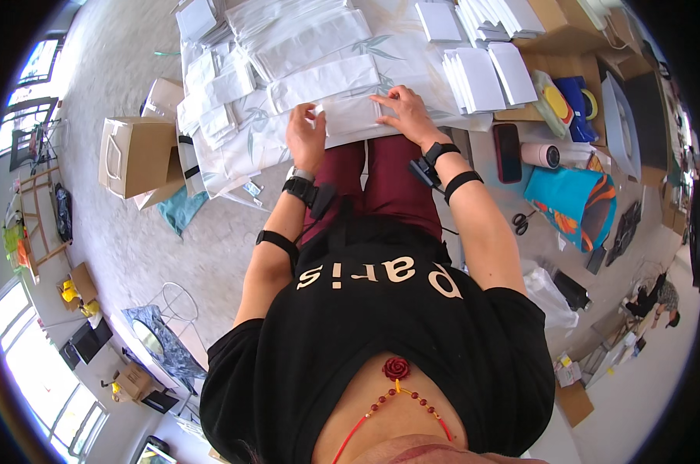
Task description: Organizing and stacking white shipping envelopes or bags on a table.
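I am working on a flat white paper bag (350,116) that lies at the near edge of the table (566,39), straight ahead of my knees. My left hand (305,138) is at the bag's left end, the fingers closed in a pinch on a small white corner of paper there; I judge I hold it so to keep that end lifted and lined up. My right hand (402,112) lies on top of the bag toward its right end, fingers spread and pressed flat, which pins the paper so it cannot slide on the leaf-printed cloth (249,143) under it.

Beyond the bag, farther from me, more long white bags (319,81) lie side by side, one after the next, so there is little bare cloth on that side. To the right of the bag stand rows of small white folded papers (485,77), close to my right wrist. To the left of the bag smaller white pieces (215,116) crowd the cloth up to where it hangs over the edge. The only free side is the near edge, where the bag ends above my lap. Left of the bag and lower, on the floor, a brown paper carrier (137,155) stands, well apart from my hands.
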Available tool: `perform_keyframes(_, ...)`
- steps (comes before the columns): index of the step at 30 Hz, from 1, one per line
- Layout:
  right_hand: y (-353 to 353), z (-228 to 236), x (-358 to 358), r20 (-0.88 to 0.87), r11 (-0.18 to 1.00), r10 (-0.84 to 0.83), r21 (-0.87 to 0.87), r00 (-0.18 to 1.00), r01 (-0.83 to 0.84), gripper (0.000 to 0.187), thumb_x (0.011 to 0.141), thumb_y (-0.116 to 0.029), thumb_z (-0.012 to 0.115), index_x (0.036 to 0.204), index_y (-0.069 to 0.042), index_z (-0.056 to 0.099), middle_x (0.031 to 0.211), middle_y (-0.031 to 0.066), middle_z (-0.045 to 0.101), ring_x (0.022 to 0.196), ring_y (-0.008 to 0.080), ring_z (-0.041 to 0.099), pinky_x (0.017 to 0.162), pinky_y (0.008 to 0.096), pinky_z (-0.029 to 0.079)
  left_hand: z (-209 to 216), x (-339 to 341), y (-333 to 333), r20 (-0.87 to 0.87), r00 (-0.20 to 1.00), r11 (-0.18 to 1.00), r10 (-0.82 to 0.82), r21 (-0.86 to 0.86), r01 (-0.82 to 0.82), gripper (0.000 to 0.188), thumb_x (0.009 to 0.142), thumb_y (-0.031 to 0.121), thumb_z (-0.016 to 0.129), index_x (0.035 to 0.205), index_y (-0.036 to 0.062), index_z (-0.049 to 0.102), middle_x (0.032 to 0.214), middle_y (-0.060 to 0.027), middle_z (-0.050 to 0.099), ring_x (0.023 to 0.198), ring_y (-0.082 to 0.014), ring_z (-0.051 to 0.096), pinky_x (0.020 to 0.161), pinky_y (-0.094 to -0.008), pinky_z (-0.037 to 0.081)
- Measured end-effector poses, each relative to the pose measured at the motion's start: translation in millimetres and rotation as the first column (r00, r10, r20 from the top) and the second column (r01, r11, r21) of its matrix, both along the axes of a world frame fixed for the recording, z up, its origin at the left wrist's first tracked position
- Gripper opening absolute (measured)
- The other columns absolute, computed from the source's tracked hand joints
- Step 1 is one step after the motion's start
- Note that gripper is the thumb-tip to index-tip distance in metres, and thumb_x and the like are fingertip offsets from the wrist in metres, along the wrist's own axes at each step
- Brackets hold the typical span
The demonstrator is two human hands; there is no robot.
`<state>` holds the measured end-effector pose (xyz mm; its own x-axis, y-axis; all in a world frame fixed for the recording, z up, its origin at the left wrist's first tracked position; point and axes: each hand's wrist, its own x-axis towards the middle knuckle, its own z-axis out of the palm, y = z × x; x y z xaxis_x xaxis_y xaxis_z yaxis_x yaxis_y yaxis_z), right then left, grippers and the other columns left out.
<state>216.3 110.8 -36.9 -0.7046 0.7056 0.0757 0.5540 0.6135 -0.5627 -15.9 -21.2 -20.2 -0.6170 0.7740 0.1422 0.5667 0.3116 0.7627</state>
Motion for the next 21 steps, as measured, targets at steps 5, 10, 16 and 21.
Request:
perform_keyframes(5, -2.2, 2.7, -2.1, 0.014, 1.000, 0.014, 0.013, 1.000, -0.014, 0.054, 0.084, -0.033, 0.083, 0.137, -0.029, 0.070, 0.118, 0.0064, 0.056, 0.113, 0.0260, 0.056, 0.101, 0.0419, 0.045, -26.5, -65.2, -44.6, -0.270, 0.915, 0.954, 0.301, 0.077, -0.291, 0.044, 0.080, 0.018, 0.085, 0.116, 0.0033, 0.062, 0.114, -0.0174, 0.059, 0.114, -0.0372, 0.054, 0.099, -0.0489, 0.044)
perform_keyframes(10, 1.5, -1.5, -0.4, 0.028, 0.999, 0.028, 0.019, 0.999, -0.028, 0.056, 0.084, -0.034, 0.083, 0.138, -0.028, 0.069, 0.118, 0.0066, 0.056, 0.113, 0.0259, 0.057, 0.100, 0.0415, 0.045, -21.6, -87.8, -65.6, -0.252, 0.848, 0.840, 0.466, -0.176, -0.513, 0.050, 0.080, 0.032, 0.085, 0.118, 0.0052, 0.065, 0.130, -0.0183, 0.053, 0.129, -0.0405, 0.043, 0.108, -0.0566, 0.035)
perform_keyframes(16, 0.7, 2.6, -3.2, 0.123, 0.999, 0.038, 0.033, 0.992, -0.043, 0.062, 0.085, -0.036, 0.082, 0.144, -0.030, 0.063, 0.120, 0.0092, 0.056, 0.117, 0.0274, 0.057, 0.099, 0.0420, 0.046, -39.6, -111.1, -73.3, -0.155, 0.899, 0.879, 0.408, -0.198, -0.433, 0.036, 0.084, 0.031, 0.082, 0.105, 0.0047, 0.070, 0.112, -0.0164, 0.063, 0.112, -0.0332, 0.057, 0.099, -0.0465, 0.045)
perform_keyframes(21, -5.8, 18.5, -13.0, 0.005, 0.990, -0.030, 0.140, 1.000, 0.029, 0.071, 0.084, -0.033, 0.085, 0.146, -0.013, 0.056, 0.122, 0.0127, 0.058, 0.111, 0.0293, 0.059, 0.097, 0.0415, 0.049, -12.9, -100.8, -66.5, 0.311, 0.867, 0.881, 0.388, 0.150, -0.448, 0.025, 0.088, 0.017, 0.081, 0.101, 0.0010, 0.068, 0.089, -0.0064, 0.069, 0.080, -0.0158, 0.066, 0.076, -0.0306, 0.054)
